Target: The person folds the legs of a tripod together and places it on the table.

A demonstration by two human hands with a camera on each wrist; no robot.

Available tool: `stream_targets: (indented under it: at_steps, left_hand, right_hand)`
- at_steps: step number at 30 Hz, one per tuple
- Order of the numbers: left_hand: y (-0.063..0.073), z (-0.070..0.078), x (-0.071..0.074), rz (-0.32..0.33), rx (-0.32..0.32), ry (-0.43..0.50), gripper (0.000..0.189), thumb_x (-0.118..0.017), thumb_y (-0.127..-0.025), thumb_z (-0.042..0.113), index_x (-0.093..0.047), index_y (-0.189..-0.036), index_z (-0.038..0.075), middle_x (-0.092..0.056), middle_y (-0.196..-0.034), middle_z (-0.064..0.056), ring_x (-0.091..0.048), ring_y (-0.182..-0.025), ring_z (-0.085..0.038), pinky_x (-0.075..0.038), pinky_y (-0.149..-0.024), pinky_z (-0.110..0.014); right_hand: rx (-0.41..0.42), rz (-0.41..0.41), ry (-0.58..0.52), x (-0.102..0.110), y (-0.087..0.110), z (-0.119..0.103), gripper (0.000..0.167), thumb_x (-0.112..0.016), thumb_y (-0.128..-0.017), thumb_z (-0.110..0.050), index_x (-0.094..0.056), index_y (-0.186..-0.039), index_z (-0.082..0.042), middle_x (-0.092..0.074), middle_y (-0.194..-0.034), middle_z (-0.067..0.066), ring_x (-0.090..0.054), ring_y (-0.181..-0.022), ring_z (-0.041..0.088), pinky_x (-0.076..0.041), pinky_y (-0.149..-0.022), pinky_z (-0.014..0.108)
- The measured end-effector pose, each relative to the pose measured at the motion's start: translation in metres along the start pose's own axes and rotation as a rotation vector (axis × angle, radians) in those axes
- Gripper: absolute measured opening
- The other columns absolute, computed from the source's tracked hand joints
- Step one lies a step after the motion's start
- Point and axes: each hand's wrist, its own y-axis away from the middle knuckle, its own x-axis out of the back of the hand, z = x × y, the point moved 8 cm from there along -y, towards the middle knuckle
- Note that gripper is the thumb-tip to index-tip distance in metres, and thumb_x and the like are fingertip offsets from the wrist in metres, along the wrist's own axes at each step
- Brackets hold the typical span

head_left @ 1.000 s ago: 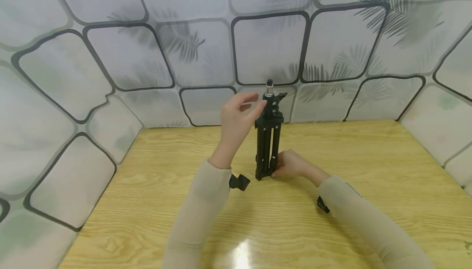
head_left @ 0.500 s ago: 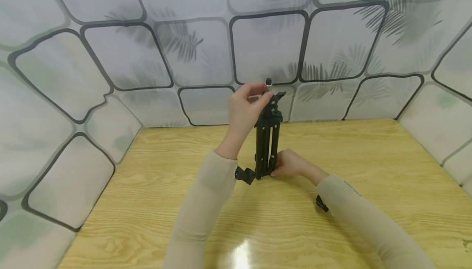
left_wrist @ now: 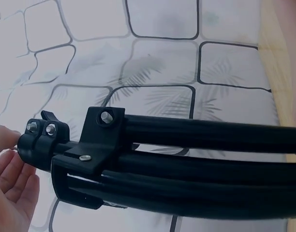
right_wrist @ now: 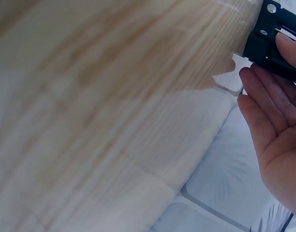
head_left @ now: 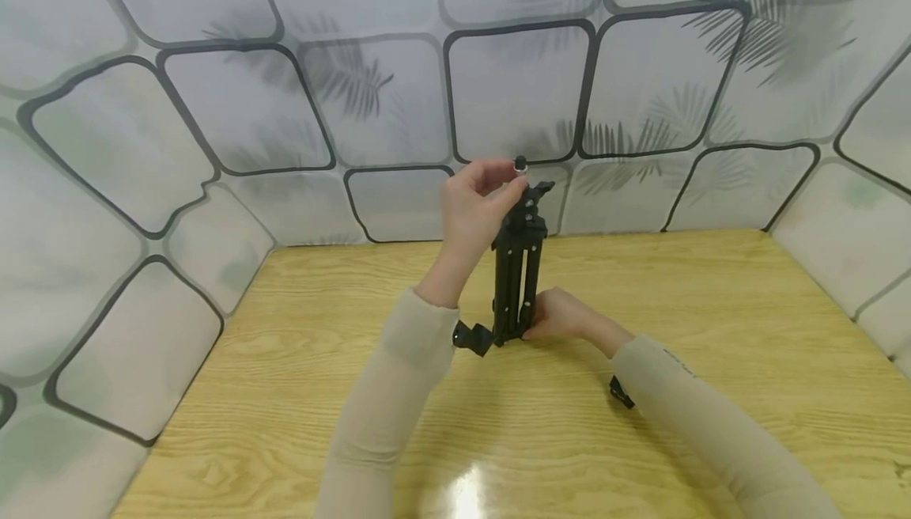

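Observation:
A folded black tripod light stand (head_left: 514, 282) is held upright near the middle of the table in the head view, its legs together. At its top, a metal tip with a black cap pokes out between the thumb and fingers of my left hand (head_left: 473, 202), which pinch it. Low on the legs, my right hand (head_left: 565, 315) grips the stand from the right. The left wrist view has the stand's collar and brackets (left_wrist: 90, 145) sideways, beside my left fingers (left_wrist: 12, 183). In the right wrist view, my right thumb and fingers (right_wrist: 269, 106) hold the leg ends (right_wrist: 264, 41).
The wood-grain table (head_left: 299, 424) runs under both forearms. A patterned cloth (head_left: 384, 107) with dark outlines and leaf prints hangs behind it and along the sides. Small black devices (head_left: 473, 339) sit at the wrists.
My left hand has moved right onto the stand's top and now pinches the metal tip; a second ago it hovered beside it, fingers parted. My right hand has stayed on the legs.

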Motion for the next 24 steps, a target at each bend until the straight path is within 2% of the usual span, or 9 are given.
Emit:
stream_targets:
  at_steps: [4, 7, 10, 19, 24]
  left_hand:
    - [-0.001, -0.009, 0.007, 0.019, -0.043, -0.011, 0.018, -0.067, -0.077, 0.002, -0.062, -0.093, -0.006, -0.063, -0.091, -0.015, -0.060, -0.084, -0.018, -0.049, -0.077, -0.026]
    - [0.000, -0.009, 0.019, 0.051, -0.070, -0.013, 0.019, -0.067, -0.077, 0.002, -0.062, -0.093, -0.006, -0.063, -0.089, -0.014, -0.060, -0.083, -0.016, -0.049, -0.075, -0.026]
    - [0.002, -0.009, 0.035, 0.082, -0.071, -0.012, 0.020, -0.068, -0.076, 0.001, -0.061, -0.093, -0.006, -0.064, -0.088, -0.015, -0.061, -0.079, -0.016, -0.050, -0.072, -0.027]
    - [0.011, -0.026, 0.079, 0.170, 0.000, -0.039, 0.019, -0.070, -0.074, 0.002, -0.064, -0.091, -0.006, -0.064, -0.080, -0.010, -0.059, -0.070, -0.010, -0.050, -0.066, -0.026]
    - [0.020, -0.038, 0.096, 0.155, 0.032, -0.048, 0.019, -0.069, -0.074, -0.001, -0.062, -0.090, -0.009, -0.063, -0.078, -0.006, -0.058, -0.069, -0.010, -0.049, -0.065, -0.023]
  right_hand:
    - [0.023, 0.012, 0.026, 0.004, 0.002, -0.002, 0.018, -0.073, -0.070, -0.010, -0.066, -0.083, 0.000, -0.066, -0.074, 0.005, -0.063, -0.068, 0.016, -0.051, -0.063, 0.028]
    - [0.021, 0.020, 0.034, 0.009, 0.004, -0.003, 0.019, -0.071, -0.071, -0.009, -0.065, -0.087, -0.001, -0.067, -0.079, 0.006, -0.063, -0.075, 0.020, -0.051, -0.069, 0.032]
    - [0.014, 0.038, 0.038, 0.017, 0.008, -0.002, 0.018, -0.070, -0.071, -0.008, -0.065, -0.088, -0.003, -0.067, -0.083, 0.006, -0.063, -0.080, 0.022, -0.049, -0.074, 0.037]
    - [0.027, 0.103, 0.075, 0.039, 0.022, 0.008, 0.015, -0.068, -0.073, -0.007, -0.065, -0.088, -0.004, -0.066, -0.086, 0.008, -0.062, -0.084, 0.027, -0.049, -0.076, 0.040]
    - [-0.003, 0.107, 0.097, 0.049, 0.031, 0.014, 0.016, -0.067, -0.075, -0.009, -0.065, -0.090, -0.004, -0.065, -0.088, 0.008, -0.061, -0.087, 0.029, -0.048, -0.077, 0.042]
